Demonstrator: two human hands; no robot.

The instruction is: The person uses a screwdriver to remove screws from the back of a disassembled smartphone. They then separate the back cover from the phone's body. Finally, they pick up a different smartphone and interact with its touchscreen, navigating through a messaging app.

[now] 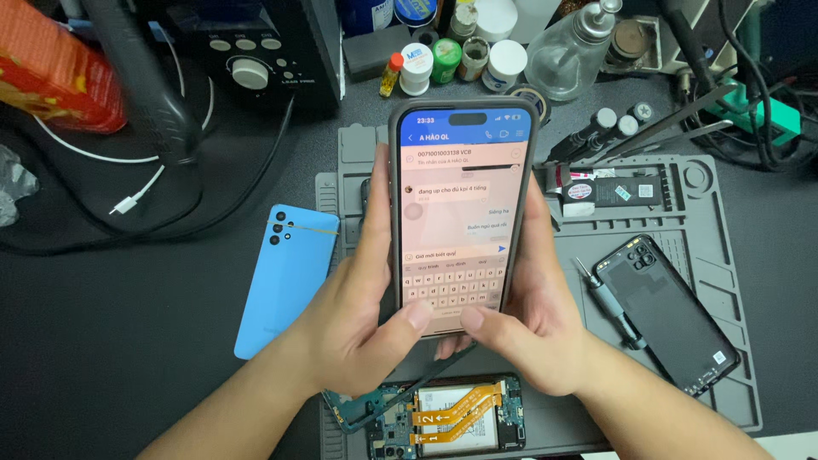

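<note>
I hold a smartphone [461, 213] in a grey case upright above the grey repair mat [699, 255], screen lit with a chat window and keyboard. My left hand [362, 319] and right hand [532, 328] are both wrapped around its lower half, fingers closed along the case edges, both thumbs bent inward and resting on the bottom of the screen near the keyboard. My forearms enter from the bottom corners and are cut off by the frame edge.

The phone and my hands hide much of the mat's middle. Below my wrists, an opened phone [447, 417] with orange flex cables and exposed boards shows only in part, its lower end cropped by the frame. A thin dark tool [426, 383] runs under my hands, its upper end hidden.

On the dark counter [102, 341] to my left lies a blue phone [288, 279], back up, well apart from my hands. To my right on the mat lie a black back cover [669, 311] and, just beside it, a small screwdriver [609, 302]. A battery [613, 192] sits at the mat's upper part, partly behind the phone. Bottles and jars [464, 51] crowd the far edge, tops cut off; the chat text is too small to make out.
</note>
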